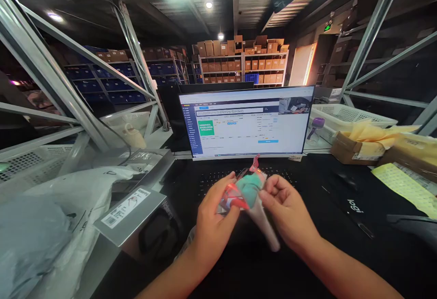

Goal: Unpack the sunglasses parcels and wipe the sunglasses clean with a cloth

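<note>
Over the keyboard (273,176), in the head view, I hold a small soft teal item (250,186) that looks like a plush toy. A pink strap (255,163) sticks up from its top, and red, see-through wrapping (235,196) lies on its left side. My left hand (218,212) is closed on the wrapping, thumb in front. At the item's right edge, the fingers of my right hand (287,203) are pinched together at the plastic. A whitish strip of film (264,226) hangs below, blurred. What exactly the right fingertips grip is partly hidden.
A lit monitor (252,126) stands behind the keyboard. Left are a grey labelled box (131,212) and white plastic bags (92,190). To the right lie a dark mat (375,253), a box cutter (365,230), a yellow padded sheet (406,187) and a cardboard box (348,149) of envelopes.
</note>
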